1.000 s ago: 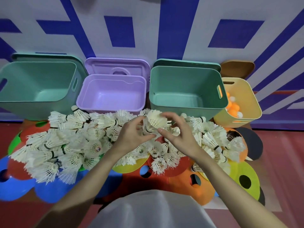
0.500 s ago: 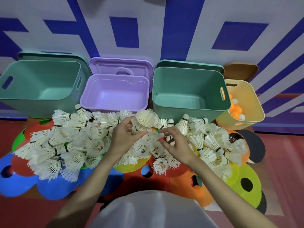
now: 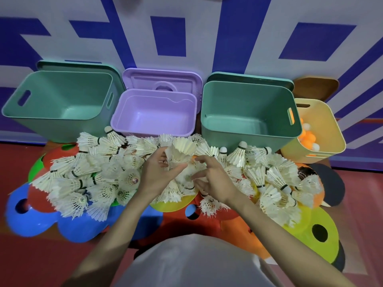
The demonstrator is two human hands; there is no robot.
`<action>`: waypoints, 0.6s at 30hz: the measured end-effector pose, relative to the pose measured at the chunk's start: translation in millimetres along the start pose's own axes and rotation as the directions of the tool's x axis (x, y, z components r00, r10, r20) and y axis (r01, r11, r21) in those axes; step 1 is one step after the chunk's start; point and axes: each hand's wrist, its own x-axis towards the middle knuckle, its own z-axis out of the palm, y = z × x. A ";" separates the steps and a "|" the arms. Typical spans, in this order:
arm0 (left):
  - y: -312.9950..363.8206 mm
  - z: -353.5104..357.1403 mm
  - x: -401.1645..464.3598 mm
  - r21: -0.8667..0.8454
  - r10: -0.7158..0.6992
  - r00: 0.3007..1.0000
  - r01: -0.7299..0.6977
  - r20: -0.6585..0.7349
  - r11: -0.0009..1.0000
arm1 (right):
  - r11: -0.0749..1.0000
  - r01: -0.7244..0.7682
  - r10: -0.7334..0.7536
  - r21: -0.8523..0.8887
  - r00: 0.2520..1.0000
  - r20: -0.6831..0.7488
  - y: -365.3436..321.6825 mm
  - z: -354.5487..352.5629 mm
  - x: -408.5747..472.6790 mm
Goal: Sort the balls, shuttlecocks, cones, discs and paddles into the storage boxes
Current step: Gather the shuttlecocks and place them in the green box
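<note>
A wide pile of white feather shuttlecocks (image 3: pixel 99 179) covers coloured discs on the red floor. My left hand (image 3: pixel 155 175) grips a nested stack of shuttlecocks (image 3: pixel 183 149) just above the middle of the pile. My right hand (image 3: pixel 215 179) is right beside it, its fingers curled down around a shuttlecock (image 3: pixel 189 177) in the pile. Behind the pile stand a green box (image 3: pixel 58 121), a purple box (image 3: pixel 153 131), a second green box (image 3: pixel 248 131) and a yellow box (image 3: pixel 323 150) holding orange and white balls (image 3: pixel 308 138).
Blue discs (image 3: pixel 31 216), a red disc (image 3: pixel 39 197), an orange disc (image 3: pixel 236 224) and a yellow-green disc (image 3: pixel 329 224) lie under and in front of the shuttlecocks. A dark paddle (image 3: pixel 333 183) lies at the right. Box lids lean against the patterned wall.
My right hand has left the stack and dropped onto the pile. My left hand keeps the stack, now slightly lower and more to the left.
</note>
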 end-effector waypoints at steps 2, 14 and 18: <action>-0.8 -1.8 0.5 -0.010 -0.012 1.000 0.012 -0.007 1.000 | 0.994 -0.037 0.050 0.107 0.991 -0.123 -1.7 -8.0 -1.0; 3.3 0.4 2.5 0.030 -0.021 0.995 0.018 0.095 0.999 | 0.907 0.111 0.215 0.406 0.706 -0.675 -36.8 -80.0 0.0; 10.7 6.9 0.0 0.038 0.007 0.990 -0.012 0.143 0.999 | 0.930 0.121 0.080 0.347 0.855 -0.512 -36.5 -77.5 4.8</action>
